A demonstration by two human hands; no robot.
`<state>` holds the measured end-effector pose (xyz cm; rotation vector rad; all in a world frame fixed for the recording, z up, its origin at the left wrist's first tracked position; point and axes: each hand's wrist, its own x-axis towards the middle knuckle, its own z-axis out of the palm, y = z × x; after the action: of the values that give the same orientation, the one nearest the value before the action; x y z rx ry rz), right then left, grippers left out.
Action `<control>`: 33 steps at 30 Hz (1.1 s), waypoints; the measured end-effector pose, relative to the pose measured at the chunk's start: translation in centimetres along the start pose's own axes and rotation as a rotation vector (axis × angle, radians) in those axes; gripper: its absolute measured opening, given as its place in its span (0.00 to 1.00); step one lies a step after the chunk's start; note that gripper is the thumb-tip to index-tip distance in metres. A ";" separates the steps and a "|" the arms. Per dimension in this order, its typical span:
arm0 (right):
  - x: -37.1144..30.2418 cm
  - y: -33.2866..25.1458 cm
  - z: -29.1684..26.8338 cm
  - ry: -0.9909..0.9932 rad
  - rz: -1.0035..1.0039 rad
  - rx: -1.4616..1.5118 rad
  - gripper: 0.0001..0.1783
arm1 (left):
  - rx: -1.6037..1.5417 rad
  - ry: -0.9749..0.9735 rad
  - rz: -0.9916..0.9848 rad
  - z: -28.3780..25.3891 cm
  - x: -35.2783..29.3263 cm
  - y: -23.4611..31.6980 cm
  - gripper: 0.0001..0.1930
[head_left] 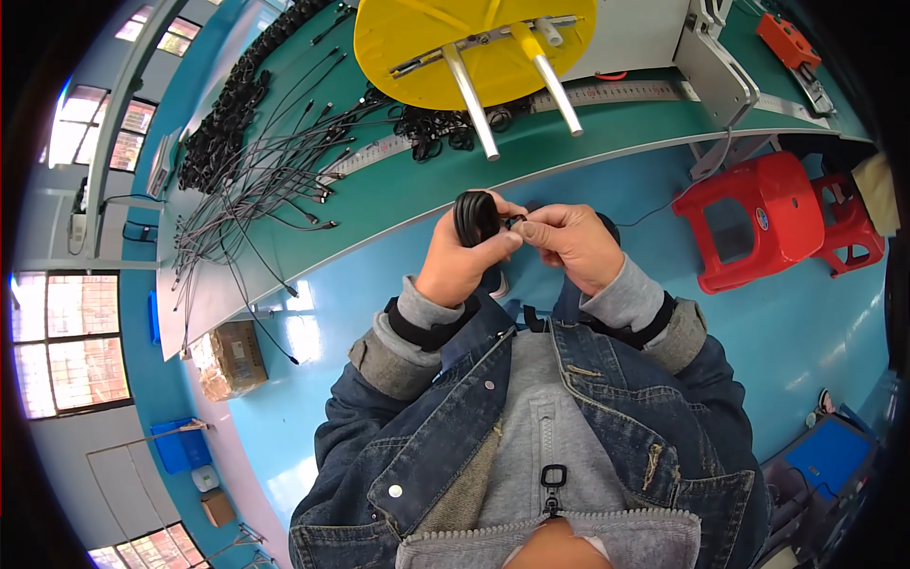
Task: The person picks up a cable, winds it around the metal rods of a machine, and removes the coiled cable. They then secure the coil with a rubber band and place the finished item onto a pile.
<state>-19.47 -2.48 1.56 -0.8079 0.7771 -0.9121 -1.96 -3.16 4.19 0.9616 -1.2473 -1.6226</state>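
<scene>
A black cable wound into a tight coil is in my left hand, with the fingers and thumb closed round it. My right hand pinches at a small dark piece beside the coil, thumb against forefinger. Whether that piece is a cable end or a tie is too small to tell. Both hands are held up off the table's near edge, close together over the floor. Beyond them stands a yellow round plate with two pale metal posts sticking out toward me.
Loose dark cables spread over the left of the green table, some hanging off its edge. Coiled bundles are heaped behind them. A steel ruler lies under the plate. Red stools stand right; a cardboard box sits left.
</scene>
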 end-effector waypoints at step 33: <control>1.2 -4.2 1.3 -0.250 -0.401 -1.597 0.20 | 1.219 0.086 0.545 1.1 0.8 -3.1 0.35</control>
<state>-19.41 -4.77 5.52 -2.4796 1.0750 -0.3370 -3.79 -3.13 1.36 1.1742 -2.2246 -0.2761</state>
